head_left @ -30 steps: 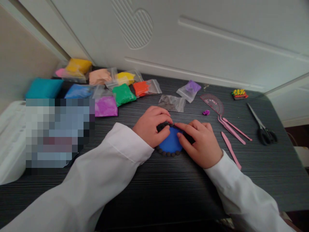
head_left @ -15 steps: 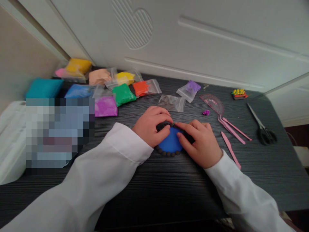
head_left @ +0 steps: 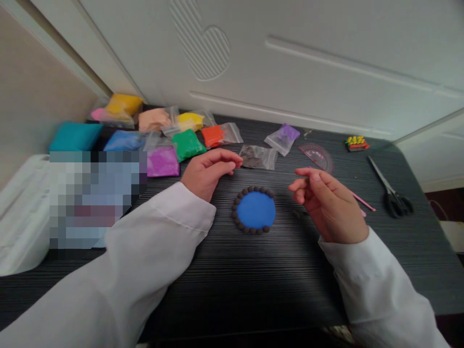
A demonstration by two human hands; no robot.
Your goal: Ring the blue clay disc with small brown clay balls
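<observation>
A flat blue clay disc (head_left: 255, 210) lies on the dark table, edged by small dark clay balls (head_left: 235, 208) along its top, left and bottom. No balls sit on its right edge. My left hand (head_left: 212, 171) hovers up and left of the disc, fingers loosely extended with nothing visible in them. Its fingertips are close to a clear bag of dark clay (head_left: 258, 157). Off to the right, my right hand (head_left: 329, 203) is raised with loosely bent, parted fingers, and nothing shows in them. Beside it on the table is a dark clay piece (head_left: 299, 213).
Bagged clay, including green (head_left: 188, 144), orange (head_left: 213, 136), magenta (head_left: 163, 161) and purple (head_left: 289, 133), spans the back. A protractor (head_left: 317, 157), pink tools (head_left: 364, 201) and scissors (head_left: 391, 193) lie right. A white container (head_left: 21, 217) stands left.
Both hands have come off the disc: my left hand moved up and left, my right hand moved right. The disc and its top row of balls are now uncovered.
</observation>
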